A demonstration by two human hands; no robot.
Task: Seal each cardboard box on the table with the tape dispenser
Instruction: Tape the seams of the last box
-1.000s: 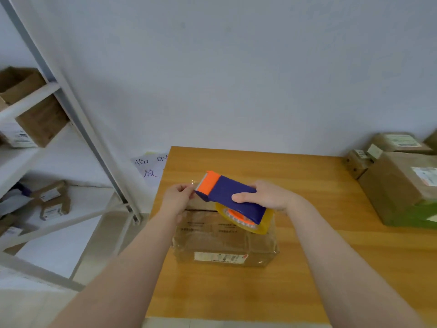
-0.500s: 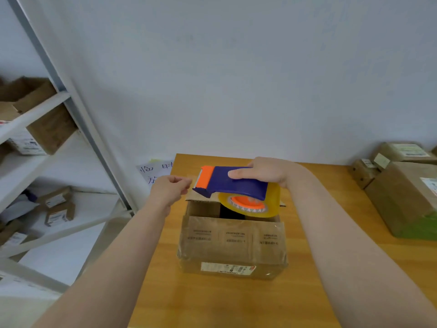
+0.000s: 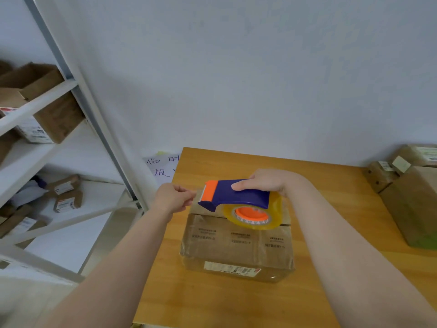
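One counter (image 3: 212,304) is occupied by the cardboard box (image 3: 236,242), over whose far edge the tape dispenser (image 3: 243,194) has been levelled, gripped by the right hand (image 3: 264,182), its tape end (image 3: 198,191) pinched and drawn clear by the left hand (image 3: 172,197), so sealing is judged imminent.

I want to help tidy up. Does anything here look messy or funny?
The box under the dispenser looks a bit battered: its sides are wrinkly and shiny, its bottom corners bulge, and its printing reads upside down from here. Nothing is spilled.
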